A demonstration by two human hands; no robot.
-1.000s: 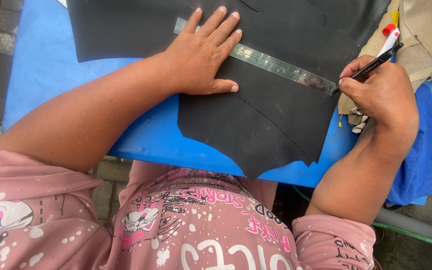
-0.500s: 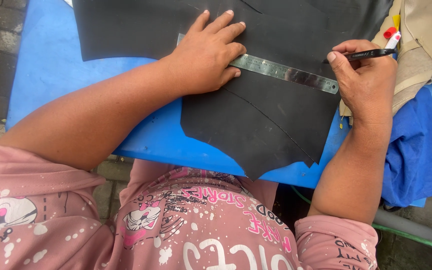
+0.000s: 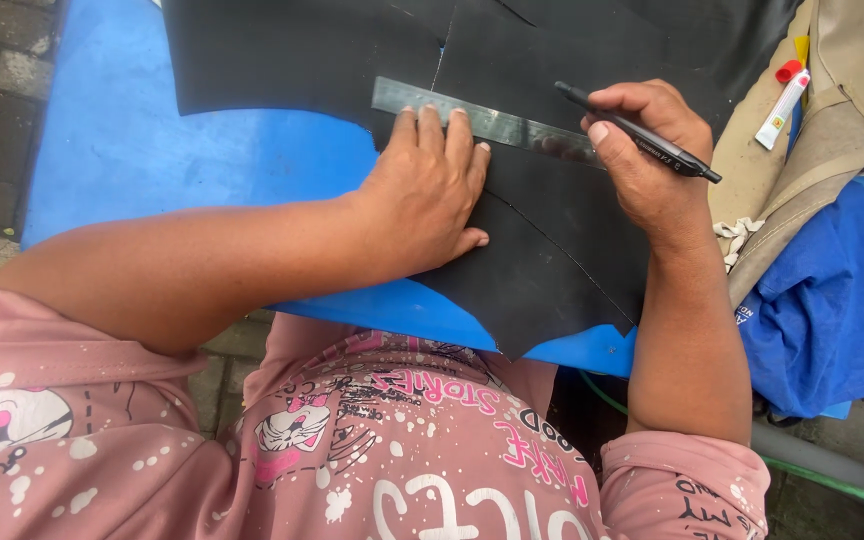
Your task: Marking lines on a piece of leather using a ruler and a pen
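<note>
Left hand (image 3: pixel 430 195) presses flat, fingers spread, on one black sheet (image 3: pixel 512 230) below one metal ruler (image 3: pixel 482 122); right hand (image 3: pixel 647 160) fingers grip one black pen (image 3: pixel 642 133) at the ruler's end.

blue board (image 3: pixel 152 150) | on it: black sheet (image 3: pixel 302 50), blue cloth (image 3: pixel 822 310)

Ruler (image 3: pixel 482 122) on sheet (image 3: pixel 552 250) (sheet on table (image 3: pixel 152 140)), tube (image 3: pixel 782 105) right.

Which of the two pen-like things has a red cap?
The white tube lying at the far right on beige cloth; the black pen in the right hand has none.
</note>
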